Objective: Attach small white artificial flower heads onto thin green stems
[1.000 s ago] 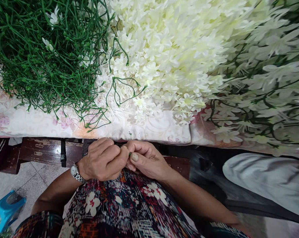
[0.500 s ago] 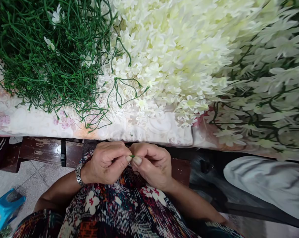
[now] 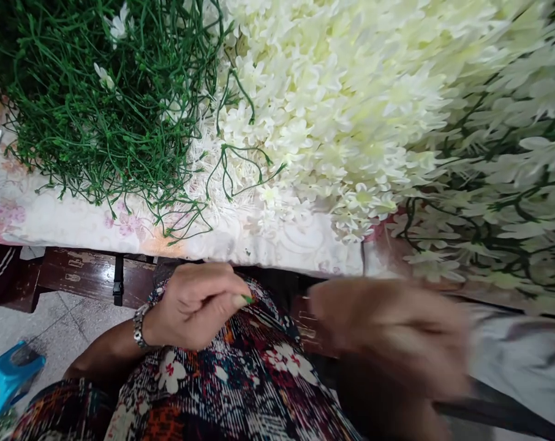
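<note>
My left hand (image 3: 204, 306), with a metal watch at its wrist, is closed in a pinch over my lap. A small green tip (image 3: 247, 299) pokes out between its thumb and forefinger; it looks like the plastic stem pieces on the table, most of it hidden by the fingers. Apart from it, to the right, my right hand (image 3: 392, 337) is smeared by motion, so its fingers cannot be made out. Beyond both hands lie a heap of green plastic stems (image 3: 107, 116) and a pile of white artificial flower petals (image 3: 332, 110).
A floral cloth (image 3: 296, 245) covers the table edge before me. More white flowers on green stems (image 3: 502, 214) spread at the right. A blue plastic stool (image 3: 11, 376) stands on the floor at lower left, near a brown wooden bench (image 3: 84, 278). Pale fabric (image 3: 521, 355) shows at right.
My hands were together, both pinching at the small green piece. Now my right hand has swung away to the right, while the left stays in place with the piece.
</note>
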The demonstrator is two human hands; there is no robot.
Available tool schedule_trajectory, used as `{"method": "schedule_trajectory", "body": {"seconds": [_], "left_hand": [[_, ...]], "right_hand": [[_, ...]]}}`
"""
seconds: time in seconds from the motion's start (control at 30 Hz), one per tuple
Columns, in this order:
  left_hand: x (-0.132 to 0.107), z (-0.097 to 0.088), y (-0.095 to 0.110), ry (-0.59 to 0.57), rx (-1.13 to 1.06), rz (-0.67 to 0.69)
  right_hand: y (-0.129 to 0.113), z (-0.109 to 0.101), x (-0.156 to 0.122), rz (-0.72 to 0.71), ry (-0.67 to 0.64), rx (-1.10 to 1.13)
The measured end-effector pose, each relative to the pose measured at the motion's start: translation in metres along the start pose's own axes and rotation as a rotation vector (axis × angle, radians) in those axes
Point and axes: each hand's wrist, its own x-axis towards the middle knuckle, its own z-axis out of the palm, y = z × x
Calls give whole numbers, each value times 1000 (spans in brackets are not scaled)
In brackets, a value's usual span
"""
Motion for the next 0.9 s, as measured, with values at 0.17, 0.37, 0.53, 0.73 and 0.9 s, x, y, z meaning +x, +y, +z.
{"method": "schedule_trajectory", "body": {"seconds": [0.17,0.37,0.53,0.73,0.9], "left_hand": [[1,-7,-6,132,165,-111],[-6,-4,-14,114,301,-74],[-6,0,-15,107,325,-42],[-6,-1,-16,111,342,-45],[-5,-2,-18,115,338,-37]], "right_hand": [[17,41,0,134,-224,-120],[43,67,-20,244,-247,-573],[26,51,-14,126,-119,-370],[19,41,18,-55,164,-463],[20,44,30,6,74,-592]]}}
